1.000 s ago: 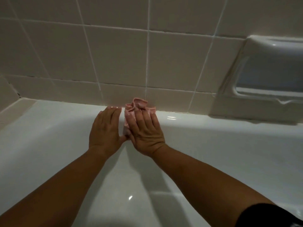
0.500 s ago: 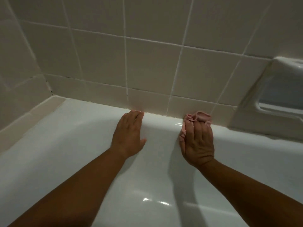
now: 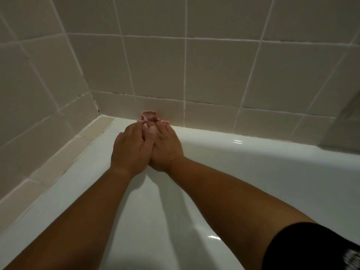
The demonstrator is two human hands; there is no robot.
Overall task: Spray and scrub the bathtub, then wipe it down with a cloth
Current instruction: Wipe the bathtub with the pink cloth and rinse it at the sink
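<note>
Dim beige tiled corner walls (image 3: 214, 71)

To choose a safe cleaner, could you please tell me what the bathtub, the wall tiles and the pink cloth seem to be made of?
Bathtub: glossy white enamel or acrylic, cannot tell which; sharp light glints show.
Wall tiles: likely glazed ceramic, beige, soft sheen, pale grout lines.
Cloth: soft pink fabric, matte, bunched in folds; weave too small to tell.
</note>
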